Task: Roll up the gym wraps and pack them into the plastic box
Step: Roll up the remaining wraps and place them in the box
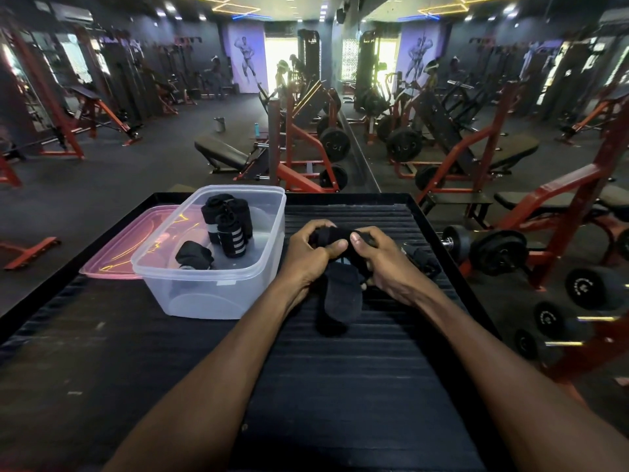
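Both hands clamped on 1 black gym wrap [340, 294] over the ribbed black tabletop [340, 386], just right of the plastic box [211, 294]. Left hand [311, 253] and right hand [377, 258] sit close together, thumbs on top of the rolled end; the loose tail hangs down toward the tabletop.

Box open; pink lid [115, 247] lies beside it on the left. 3 rolled wraps [228, 229] are visible inside, 2 upright, 1 on its side.

Handling, judged: wrap is light, soft and limp, with some elastic spring-back, so the roll will loosen if tension drops. Best hold: pinch the roll at both ends, thumbs pressing the outer turn, and keep the tail taut while turning.

Another dark strap [422, 260] lies just beyond the right hand; cannot tell what kind.
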Demonstrator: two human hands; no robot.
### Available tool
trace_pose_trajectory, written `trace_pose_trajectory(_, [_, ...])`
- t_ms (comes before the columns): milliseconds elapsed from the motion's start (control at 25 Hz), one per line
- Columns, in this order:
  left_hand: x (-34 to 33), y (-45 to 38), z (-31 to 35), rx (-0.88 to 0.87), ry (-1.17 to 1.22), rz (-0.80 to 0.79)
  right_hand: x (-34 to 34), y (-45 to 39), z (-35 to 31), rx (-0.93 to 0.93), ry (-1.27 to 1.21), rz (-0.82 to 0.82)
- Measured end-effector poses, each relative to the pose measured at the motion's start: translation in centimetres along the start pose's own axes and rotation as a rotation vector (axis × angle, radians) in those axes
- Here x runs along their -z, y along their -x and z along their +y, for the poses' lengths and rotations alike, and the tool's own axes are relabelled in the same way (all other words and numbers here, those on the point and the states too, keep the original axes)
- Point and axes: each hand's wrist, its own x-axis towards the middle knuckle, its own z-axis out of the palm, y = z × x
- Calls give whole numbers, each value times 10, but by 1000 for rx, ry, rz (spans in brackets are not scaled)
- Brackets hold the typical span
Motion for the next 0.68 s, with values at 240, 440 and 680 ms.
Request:
trace_pose_trajectory(240, [-6, 3, 3, 123, 151, -22, 2, 0, -4, 232, 57, 91])
trace_pose_trajectory(440, [-2, 0, 1, 47, 59, 23, 2, -1, -4, 192, -5, 73])
trace_pose_trajectory(680, [-6, 2, -4, -198, -74, -61, 3, -5, -1, 146, -15, 85])
